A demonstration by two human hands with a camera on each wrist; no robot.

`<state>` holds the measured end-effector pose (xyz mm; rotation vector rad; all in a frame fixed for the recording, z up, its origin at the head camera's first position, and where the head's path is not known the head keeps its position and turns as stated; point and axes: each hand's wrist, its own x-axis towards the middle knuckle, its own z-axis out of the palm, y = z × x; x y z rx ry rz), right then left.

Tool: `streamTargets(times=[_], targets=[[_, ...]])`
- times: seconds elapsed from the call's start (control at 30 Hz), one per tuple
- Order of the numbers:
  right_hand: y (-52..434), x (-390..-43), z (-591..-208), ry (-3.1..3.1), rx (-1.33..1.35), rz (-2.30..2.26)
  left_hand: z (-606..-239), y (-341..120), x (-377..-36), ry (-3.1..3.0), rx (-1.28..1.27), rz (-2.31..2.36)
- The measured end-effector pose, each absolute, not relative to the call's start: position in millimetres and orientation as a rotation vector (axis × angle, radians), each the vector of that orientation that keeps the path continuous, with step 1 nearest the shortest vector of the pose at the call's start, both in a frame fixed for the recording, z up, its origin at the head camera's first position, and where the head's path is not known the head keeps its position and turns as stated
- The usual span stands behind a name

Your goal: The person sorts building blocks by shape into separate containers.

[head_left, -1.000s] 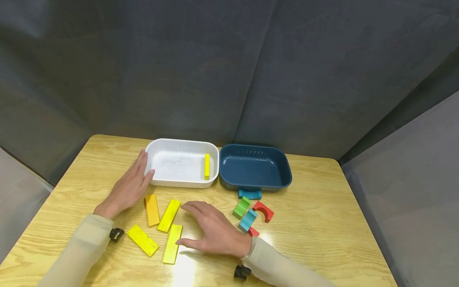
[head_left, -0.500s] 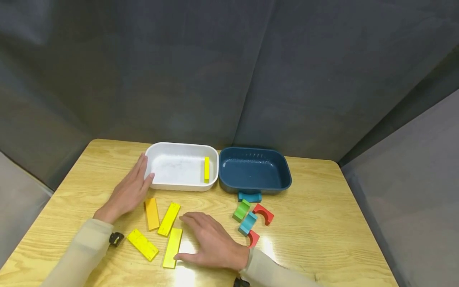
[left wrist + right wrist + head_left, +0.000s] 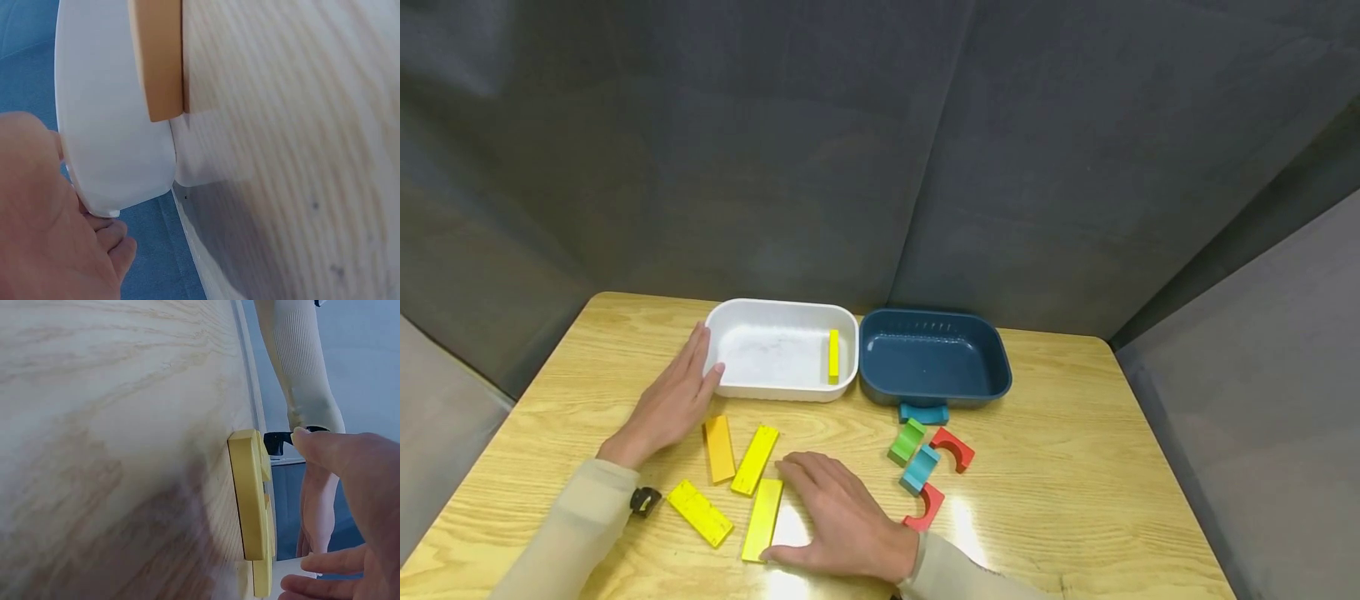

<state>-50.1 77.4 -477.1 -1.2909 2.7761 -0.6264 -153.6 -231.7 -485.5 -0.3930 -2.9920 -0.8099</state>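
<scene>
A white tub (image 3: 782, 393) stands at the back of the table with one yellow block (image 3: 833, 357) inside. My left hand (image 3: 670, 400) rests against the tub's left end, fingers straight along its outer wall and thumb at the front left corner. Lower right, my right hand (image 3: 842, 512) spreads thumb and fingers beside a flat yellow block (image 3: 762, 521), the thumb near its front end and the fingers by its far end. The right wrist view shows a space between this hand and the yellow block (image 3: 247, 494). Another yellow block (image 3: 755, 460) lies just behind it.
An orange block (image 3: 719, 450) and a yellow block (image 3: 700, 512) lie left of these. A dark blue tub (image 3: 936, 397) adjoins the white one. Before it lie a blue block (image 3: 923, 414) and several arch blocks: green (image 3: 907, 442), light blue (image 3: 920, 469), red (image 3: 953, 450) and red (image 3: 925, 508).
My right hand has come down slightly toward the table's front, its thumb now by the front end of the yellow block. The left hand stays at the white tub. The head view has tilted a little.
</scene>
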Motion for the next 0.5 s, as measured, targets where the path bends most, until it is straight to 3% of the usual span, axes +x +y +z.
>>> streamTargets(times=[0.5], targets=[[67.5, -45.1, -486.4, 2.737, -1.279, -0.495, -486.2, -231.1, -153.6, -2.999, -0.379, -0.812]])
